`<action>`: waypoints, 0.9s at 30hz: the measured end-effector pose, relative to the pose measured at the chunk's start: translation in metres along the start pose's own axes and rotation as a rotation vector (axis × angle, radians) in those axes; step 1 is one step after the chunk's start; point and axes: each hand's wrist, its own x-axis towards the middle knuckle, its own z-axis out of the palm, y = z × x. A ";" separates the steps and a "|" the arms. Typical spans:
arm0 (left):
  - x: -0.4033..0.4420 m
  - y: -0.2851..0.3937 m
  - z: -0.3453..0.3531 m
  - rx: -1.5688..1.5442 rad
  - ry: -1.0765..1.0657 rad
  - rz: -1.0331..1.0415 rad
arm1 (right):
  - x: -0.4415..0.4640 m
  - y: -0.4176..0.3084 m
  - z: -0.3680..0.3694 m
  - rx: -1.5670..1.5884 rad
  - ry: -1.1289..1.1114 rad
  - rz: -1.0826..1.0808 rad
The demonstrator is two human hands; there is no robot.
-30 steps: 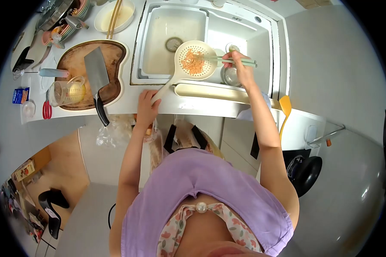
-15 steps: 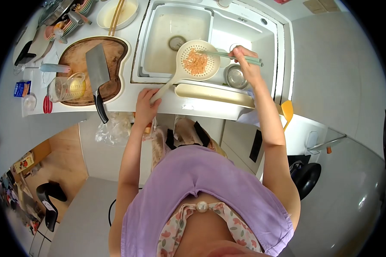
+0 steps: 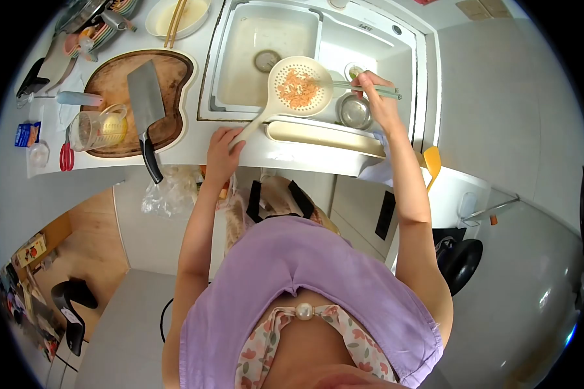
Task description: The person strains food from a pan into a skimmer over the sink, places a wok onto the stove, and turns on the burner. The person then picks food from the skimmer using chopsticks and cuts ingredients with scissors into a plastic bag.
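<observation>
My left hand (image 3: 224,154) is wrapped round the handle of a cream slotted strainer ladle (image 3: 280,111), whose perforated bowl is over the sink. Small orange-pink pieces (image 3: 297,89), perhaps dried shrimp, lie spread in that bowl. Closed round a pair of pale green chopsticks (image 3: 386,92), my right hand (image 3: 375,97) is above the right side of the sink. The chopstick tips reach in among the pieces. Below and left of my right hand, a round metal bowl (image 3: 355,111) stands in the sink.
On the left, a cleaver (image 3: 146,97) lies across a wooden cutting board (image 3: 107,71), its handle past the counter edge. Beside it are a measuring cup (image 3: 87,133) and red-handled scissors (image 3: 67,157). A white bowl (image 3: 194,23) with wooden chopsticks stands behind.
The chopstick tips have shifted slightly within the strainer, and the orange-pink pieces look more spread out. Both hands keep their grip; the whole view has moved a little.
</observation>
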 end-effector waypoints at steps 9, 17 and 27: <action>0.000 -0.002 0.001 -0.015 0.003 0.001 | -0.001 -0.003 0.010 -0.032 -0.044 0.096; 0.001 -0.001 0.002 -0.014 -0.002 -0.023 | 0.004 0.000 0.013 -0.086 0.019 -0.021; 0.001 0.001 -0.001 -0.023 -0.011 -0.044 | 0.002 -0.003 -0.005 -0.192 0.054 -0.121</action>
